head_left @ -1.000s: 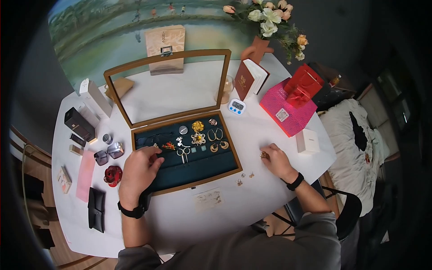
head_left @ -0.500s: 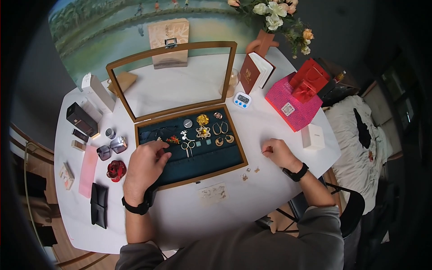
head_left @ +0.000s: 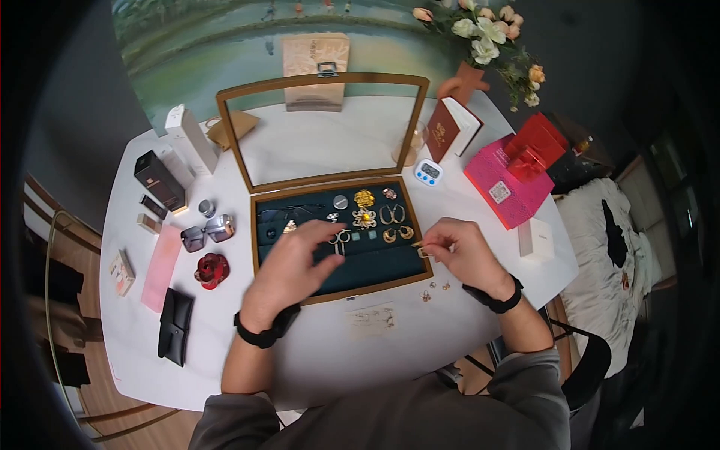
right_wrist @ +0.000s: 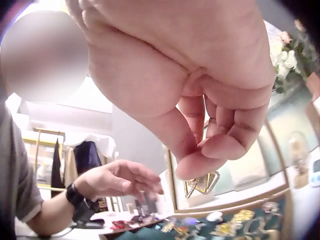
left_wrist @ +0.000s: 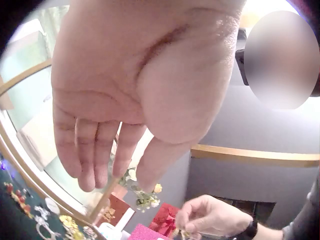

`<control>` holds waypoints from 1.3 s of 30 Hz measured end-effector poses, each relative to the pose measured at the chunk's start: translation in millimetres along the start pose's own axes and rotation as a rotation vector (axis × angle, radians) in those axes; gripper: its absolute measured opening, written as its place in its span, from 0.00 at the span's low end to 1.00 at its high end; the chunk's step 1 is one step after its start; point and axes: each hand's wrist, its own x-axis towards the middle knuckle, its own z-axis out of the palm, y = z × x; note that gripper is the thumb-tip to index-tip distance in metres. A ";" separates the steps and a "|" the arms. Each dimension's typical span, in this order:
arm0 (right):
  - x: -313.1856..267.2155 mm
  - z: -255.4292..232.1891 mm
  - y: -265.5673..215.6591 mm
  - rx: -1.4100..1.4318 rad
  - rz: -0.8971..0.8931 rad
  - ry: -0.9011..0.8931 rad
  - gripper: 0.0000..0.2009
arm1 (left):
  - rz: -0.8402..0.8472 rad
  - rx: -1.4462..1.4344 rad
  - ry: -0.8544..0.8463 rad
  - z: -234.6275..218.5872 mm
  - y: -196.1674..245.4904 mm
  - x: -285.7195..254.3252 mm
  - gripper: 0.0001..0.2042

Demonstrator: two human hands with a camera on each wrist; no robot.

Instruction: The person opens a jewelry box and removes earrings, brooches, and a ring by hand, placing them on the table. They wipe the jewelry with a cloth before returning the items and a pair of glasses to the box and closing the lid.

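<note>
My right hand pinches a gold, angular earring edged with small clear stones, between thumb and fingertips. It hovers at the right rim of a wooden jewelry box, whose glass lid stands raised. My left hand is over the left part of the box, fingers extended and holding nothing, hiding part of the dark green lining. Inside lie a gold flower brooch, a yellow brooch, silver hoop earrings, gold crescent earrings and small teal squares.
Small gold earrings and a clear sheet lie before the box. Leftward are sunglasses, a red flower, a black case and cosmetic boxes. Rightward stand a timer, pink bag and white box.
My right hand has risen from the table toward the box's right edge, bringing the earring. My left hand's fingers have spread out and shifted rightward over the box. The head view has turned slightly.
</note>
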 end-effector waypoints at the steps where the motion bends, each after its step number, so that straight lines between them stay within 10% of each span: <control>1: 6.9 12.6 -11.6 0.027 -0.067 -0.021 0.04 | -0.007 -0.074 -0.038 1.3 8.3 -0.2 0.29; 4: 27.3 44.0 -54.9 0.073 -0.158 -0.102 0.04 | 0.096 -0.183 -0.075 9.9 10.7 -1.5 0.40; 9: 58.5 90.6 -79.7 0.290 -0.164 -0.109 0.03 | -0.102 -0.605 -0.092 -5.3 -4.6 -2.6 0.22; 14: 67.8 109.5 -79.6 0.270 -0.211 -0.042 0.04 | -0.178 -0.482 -0.090 -29.3 -7.4 -3.9 0.11; 28: 54.0 88.1 -69.8 0.126 -0.230 0.091 0.02 | -0.246 -0.510 0.023 -14.1 -36.3 1.6 0.26; 39: 63.3 91.4 -46.3 0.265 -0.089 -0.044 0.04 | -0.201 -0.291 0.023 4.8 -25.0 7.6 0.05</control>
